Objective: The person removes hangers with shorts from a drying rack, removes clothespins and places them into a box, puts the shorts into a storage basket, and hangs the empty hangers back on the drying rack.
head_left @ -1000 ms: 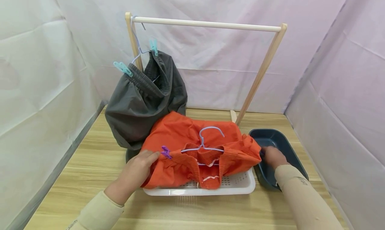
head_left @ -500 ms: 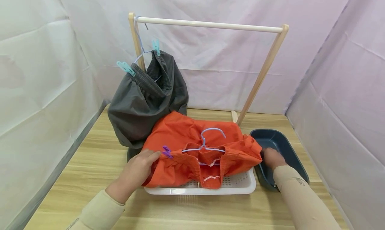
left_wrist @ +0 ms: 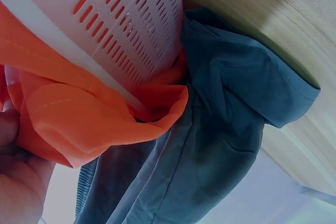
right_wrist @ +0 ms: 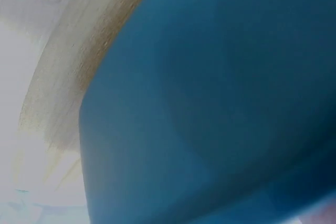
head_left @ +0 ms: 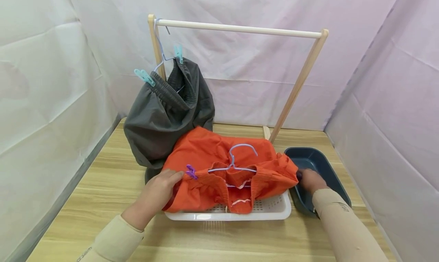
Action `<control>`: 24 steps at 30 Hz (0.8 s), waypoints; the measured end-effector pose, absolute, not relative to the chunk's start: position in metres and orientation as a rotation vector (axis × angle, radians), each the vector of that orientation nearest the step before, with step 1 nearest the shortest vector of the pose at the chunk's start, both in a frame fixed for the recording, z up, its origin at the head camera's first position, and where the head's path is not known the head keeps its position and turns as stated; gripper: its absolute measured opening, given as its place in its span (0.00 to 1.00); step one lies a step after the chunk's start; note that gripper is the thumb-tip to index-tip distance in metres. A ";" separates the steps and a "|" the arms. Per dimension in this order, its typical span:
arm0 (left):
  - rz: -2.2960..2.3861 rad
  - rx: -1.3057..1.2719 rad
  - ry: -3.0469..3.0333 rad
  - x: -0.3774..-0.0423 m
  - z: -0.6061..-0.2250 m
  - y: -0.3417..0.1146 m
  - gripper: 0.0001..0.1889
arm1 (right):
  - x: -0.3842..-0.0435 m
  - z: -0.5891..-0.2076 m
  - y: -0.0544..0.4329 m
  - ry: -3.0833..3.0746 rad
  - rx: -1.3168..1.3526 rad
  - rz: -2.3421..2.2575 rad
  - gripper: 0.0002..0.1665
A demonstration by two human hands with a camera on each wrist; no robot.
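Orange shorts [head_left: 205,147] with an elastic waistband lie over a white perforated basket [head_left: 240,217]. A light-purple hanger [head_left: 232,163] sits inside the waistband, hook upward. My left hand [head_left: 159,191] grips the shorts at the left end of the waistband, beside a purple clothespin [head_left: 191,172]; in the left wrist view its thumb and fingers [left_wrist: 23,182] hold the fabric. My right hand [head_left: 313,181] is curled at the waistband's right end, above a dark blue tray [head_left: 337,186]. A small dark purple piece [head_left: 299,174] shows at its fingertips, which are mostly hidden.
Grey shorts [head_left: 171,113] hang from a hanger at the left end of a wooden rack [head_left: 236,27], held by light-blue clothespins [head_left: 144,77]. They drape close behind the basket. White fabric walls [head_left: 387,102] surround the wooden table [head_left: 99,186].
Both hands keep almost the same places on the shorts and by the tray. The view has shifted very slightly.
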State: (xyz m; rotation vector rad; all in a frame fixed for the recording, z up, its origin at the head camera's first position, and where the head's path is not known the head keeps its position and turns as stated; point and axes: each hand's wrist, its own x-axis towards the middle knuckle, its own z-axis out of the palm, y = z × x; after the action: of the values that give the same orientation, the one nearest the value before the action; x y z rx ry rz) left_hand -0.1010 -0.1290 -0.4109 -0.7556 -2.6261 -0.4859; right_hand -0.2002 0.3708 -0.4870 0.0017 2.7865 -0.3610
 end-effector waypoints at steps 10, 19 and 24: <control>-0.491 -0.755 -2.592 -0.100 -0.409 -0.128 0.16 | -0.196 -0.476 0.375 2.855 0.106 -0.356 0.35; -0.495 -0.746 -2.581 -0.100 -0.410 -0.129 0.17 | -0.189 -0.459 0.371 2.964 0.109 -0.504 0.46; -0.496 -0.742 -2.579 -0.100 -0.411 -0.128 0.16 | -0.183 -0.449 0.370 3.006 0.086 -0.607 0.50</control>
State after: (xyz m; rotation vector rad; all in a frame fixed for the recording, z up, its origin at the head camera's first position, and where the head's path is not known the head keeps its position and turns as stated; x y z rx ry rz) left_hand -0.0999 -0.1278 -0.4109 -0.7425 -2.5794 -0.4962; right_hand -0.1832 0.3697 -0.4488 0.0860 3.0057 -0.6071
